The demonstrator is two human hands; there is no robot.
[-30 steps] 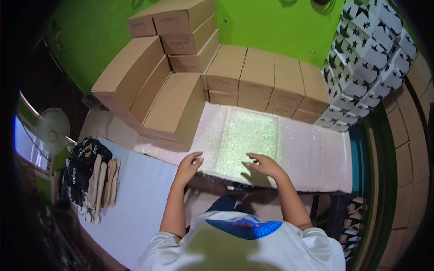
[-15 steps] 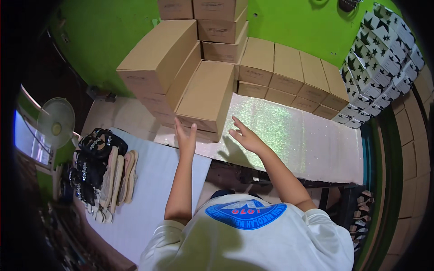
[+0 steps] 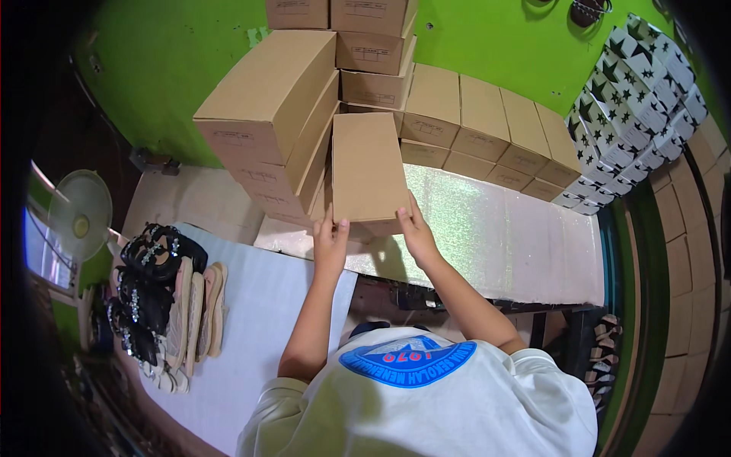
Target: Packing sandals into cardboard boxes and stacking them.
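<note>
A closed brown cardboard box [image 3: 370, 164] is gripped between my two hands at its near end. My left hand [image 3: 330, 238] is at its near left corner, thumb against the front edge. On the near right corner, my right hand [image 3: 416, 230] has its thumb at the front and its fingers along the side. The undersides of the fingers are hidden. Close on the left of the held box rises a stack of brown boxes [image 3: 266, 99]. Behind it stands a taller box stack [image 3: 371, 52].
Brown boxes [image 3: 480, 114] line the green wall. White star-patterned boxes [image 3: 640, 107] are piled at the right on the shiny pale tabletop [image 3: 487, 228]. At left, black sandals [image 3: 156, 259] and pale soles [image 3: 199, 308] lie on a light-blue table [image 3: 251, 335], near a fan [image 3: 80, 217].
My right hand has closed in on the box from the right. The box has turned straighter towards me and come away from the left stack; both hands now hold it.
</note>
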